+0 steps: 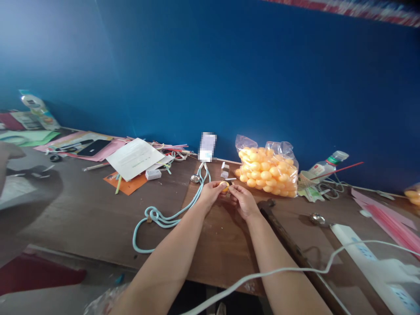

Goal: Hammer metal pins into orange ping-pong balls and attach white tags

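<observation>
My left hand pinches a small round yellow thing between thumb and fingers; it is too small and too covered to tell whether it is a ball. Close against it on the right, the fingers of my right hand are bent together, and what they hold, if anything, is hidden. Behind the hands stands a clear plastic bag of orange balls. A small clear and white box lies just beyond my fingers. Left of my left hand runs a light blue cord attached to a badge.
A hammer lies beside my right forearm. A white cable crosses in front of my forearms, near a power strip. Papers, a phone and scissors lie at left. A bottle leans at right, and a blue wall closes the back.
</observation>
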`<action>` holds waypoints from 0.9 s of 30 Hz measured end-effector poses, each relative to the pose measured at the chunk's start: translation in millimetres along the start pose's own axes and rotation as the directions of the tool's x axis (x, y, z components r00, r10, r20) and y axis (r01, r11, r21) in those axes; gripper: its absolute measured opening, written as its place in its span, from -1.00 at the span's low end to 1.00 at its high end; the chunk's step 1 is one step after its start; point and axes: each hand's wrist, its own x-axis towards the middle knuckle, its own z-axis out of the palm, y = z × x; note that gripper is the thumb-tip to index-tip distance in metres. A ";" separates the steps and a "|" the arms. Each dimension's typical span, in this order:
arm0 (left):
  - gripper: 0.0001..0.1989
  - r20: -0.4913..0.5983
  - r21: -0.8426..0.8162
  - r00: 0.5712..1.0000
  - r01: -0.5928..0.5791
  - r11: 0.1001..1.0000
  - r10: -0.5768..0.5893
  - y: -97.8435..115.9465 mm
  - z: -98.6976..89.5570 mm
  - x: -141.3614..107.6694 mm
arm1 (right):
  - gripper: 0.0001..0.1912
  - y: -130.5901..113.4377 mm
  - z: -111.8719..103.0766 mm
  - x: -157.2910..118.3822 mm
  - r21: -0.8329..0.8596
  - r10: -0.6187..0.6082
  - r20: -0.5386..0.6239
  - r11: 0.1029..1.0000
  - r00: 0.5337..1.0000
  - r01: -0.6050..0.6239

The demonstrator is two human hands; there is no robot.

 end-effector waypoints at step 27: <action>-0.68 0.017 0.017 1.000 -0.026 1.000 0.026 -1.7 -1.5 2.4 | -0.64 0.1 2.2 -0.1 0.004 -0.017 -0.014 1.000 1.000 0.018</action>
